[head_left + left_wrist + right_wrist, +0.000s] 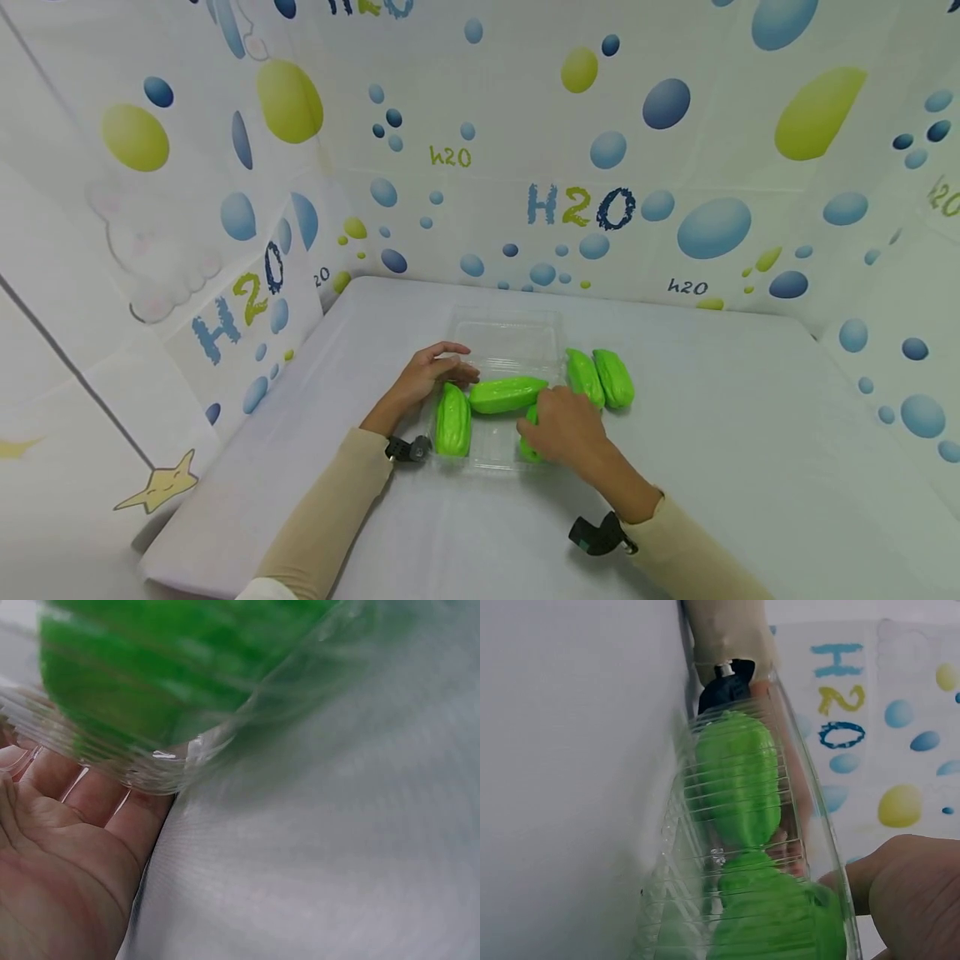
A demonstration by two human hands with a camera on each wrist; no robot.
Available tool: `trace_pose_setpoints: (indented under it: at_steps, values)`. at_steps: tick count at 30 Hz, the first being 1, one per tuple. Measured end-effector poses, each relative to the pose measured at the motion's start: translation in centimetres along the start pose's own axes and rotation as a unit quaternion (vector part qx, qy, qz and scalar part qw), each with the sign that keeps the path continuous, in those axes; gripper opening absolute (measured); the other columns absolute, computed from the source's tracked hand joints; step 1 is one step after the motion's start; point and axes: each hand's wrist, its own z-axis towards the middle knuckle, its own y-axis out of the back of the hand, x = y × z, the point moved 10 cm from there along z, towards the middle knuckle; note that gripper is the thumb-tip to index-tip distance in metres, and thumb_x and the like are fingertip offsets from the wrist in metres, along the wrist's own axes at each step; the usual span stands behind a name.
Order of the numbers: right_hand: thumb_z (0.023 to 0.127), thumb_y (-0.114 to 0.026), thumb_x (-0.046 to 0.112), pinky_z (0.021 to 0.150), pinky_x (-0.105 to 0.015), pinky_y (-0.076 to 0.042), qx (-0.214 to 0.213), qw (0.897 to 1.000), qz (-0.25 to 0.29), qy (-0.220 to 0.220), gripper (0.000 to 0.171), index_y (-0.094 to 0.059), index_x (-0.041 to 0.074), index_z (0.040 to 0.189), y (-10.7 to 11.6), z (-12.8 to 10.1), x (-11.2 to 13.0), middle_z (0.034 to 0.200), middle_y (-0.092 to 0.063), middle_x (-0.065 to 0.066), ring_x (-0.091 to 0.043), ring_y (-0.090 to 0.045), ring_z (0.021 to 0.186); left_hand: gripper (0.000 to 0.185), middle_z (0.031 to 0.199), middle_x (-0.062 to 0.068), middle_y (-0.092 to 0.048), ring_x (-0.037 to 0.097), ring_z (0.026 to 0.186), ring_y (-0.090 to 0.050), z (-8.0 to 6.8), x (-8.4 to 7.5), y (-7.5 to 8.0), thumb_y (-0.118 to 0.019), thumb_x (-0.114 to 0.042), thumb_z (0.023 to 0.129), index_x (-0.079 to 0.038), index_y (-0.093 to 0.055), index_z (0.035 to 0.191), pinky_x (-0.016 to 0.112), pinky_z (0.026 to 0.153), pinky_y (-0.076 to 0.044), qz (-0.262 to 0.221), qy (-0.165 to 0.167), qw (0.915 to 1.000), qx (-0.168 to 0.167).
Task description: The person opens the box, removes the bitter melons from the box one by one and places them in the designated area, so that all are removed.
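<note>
My left hand [431, 377] rests with relaxed fingers on the tray [510, 333] at its 9 o'clock rim. My right hand [566, 429] is curled over a gourd [529, 450] at the tray's 4 o'clock corner and hides most of it. Two gourds [453, 421] lie inside the tray. Two more gourds [613, 377] lie on the table [750, 433] at 3 o'clock of the tray, just beside my right hand.

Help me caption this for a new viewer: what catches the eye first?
The bright green gourds: three in the clear plastic tray mid-table, one at its left end, one across the middle, one under the right hand. Two more lie beside the tray's right edge. The left hand rests on the tray's left rim.
</note>
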Motion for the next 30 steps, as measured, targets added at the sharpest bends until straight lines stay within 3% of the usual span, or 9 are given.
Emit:
trace_pose_setpoints:
  at_steps: [5, 11, 17, 22, 26, 30]
  values:
    - [0.082, -0.069, 0.026, 0.041, -0.027, -0.029, 0.002, 1.0, 0.024, 0.003, 0.044, -0.041, 0.015, 0.051, 0.2, 0.0, 0.1, 0.05, -0.036, 0.005, -0.011, -0.036, 0.045, 0.036, 0.117, 0.027, -0.071, 0.035, 0.107, -0.071, -0.1, 0.0, 0.1, -0.044, -0.012, 0.109, 0.008, -0.049, 0.139, 0.035, 0.087, -0.057, 0.002, 0.007, 1.0, -0.004]
    - [0.08, -0.071, 0.028, 0.045, -0.028, -0.031, 0.023, 0.999, 0.029, 0.004, 0.034, -0.047, 0.014, 0.061, 0.1, -0.1, 0.3, 0.055, -0.04, 0.003, -0.013, -0.039, 0.049, 0.037, 0.117, 0.026, -0.071, 0.03, 0.103, -0.073, -0.2, 0.0, 0.2, -0.045, -0.013, 0.109, 0.009, -0.049, 0.139, 0.033, 0.086, -0.057, 0.002, 0.003, 1.0, -0.004]
    - [0.081, -0.072, 0.03, 0.05, -0.029, -0.034, 0.049, 0.998, 0.029, 0.019, 0.026, -0.053, 0.014, 0.074, -0.2, -0.1, 0.6, 0.062, -0.045, 0.003, -0.014, -0.043, 0.056, 0.039, 0.118, 0.031, -0.068, 0.032, 0.104, -0.072, -0.2, -0.1, 0.2, -0.045, -0.014, 0.109, 0.013, -0.046, 0.139, 0.034, 0.086, -0.057, -0.007, -0.009, 0.9999, 0.001]
    - [0.084, -0.075, 0.028, 0.052, -0.029, -0.033, 0.079, 0.994, 0.062, 0.036, 0.023, -0.059, 0.013, 0.076, -0.9, -0.1, 1.2, 0.065, -0.044, 0.004, -0.014, -0.043, 0.059, 0.039, 0.118, 0.032, -0.068, 0.035, 0.104, -0.072, -0.1, -0.3, 0.1, -0.045, -0.013, 0.109, 0.014, -0.045, 0.138, 0.034, 0.086, -0.058, -0.005, -0.017, 0.9998, 0.004]
    - [0.085, -0.074, 0.027, 0.056, -0.031, -0.037, 0.093, 0.993, 0.067, 0.037, 0.017, -0.067, 0.011, 0.088, -1.6, -0.2, 1.5, 0.072, -0.051, 0.003, -0.015, -0.048, 0.066, 0.038, 0.116, 0.029, -0.07, 0.03, 0.101, -0.073, -0.1, -0.3, 0.1, -0.044, -0.011, 0.109, 0.013, -0.046, 0.138, 0.034, 0.086, -0.057, -0.007, -0.013, 0.9999, 0.004]
    - [0.088, -0.073, 0.03, 0.063, -0.034, -0.043, 0.096, 0.993, 0.065, 0.033, 0.025, -0.069, 0.009, 0.101, -1.9, -0.3, 1.6, 0.083, -0.059, 0.003, -0.016, -0.052, 0.073, 0.038, 0.116, 0.026, -0.071, 0.026, 0.1, -0.073, -0.1, -0.2, 0.0, -0.045, -0.012, 0.109, 0.012, -0.047, 0.139, 0.034, 0.086, -0.057, -0.006, -0.007, 0.9999, 0.006]
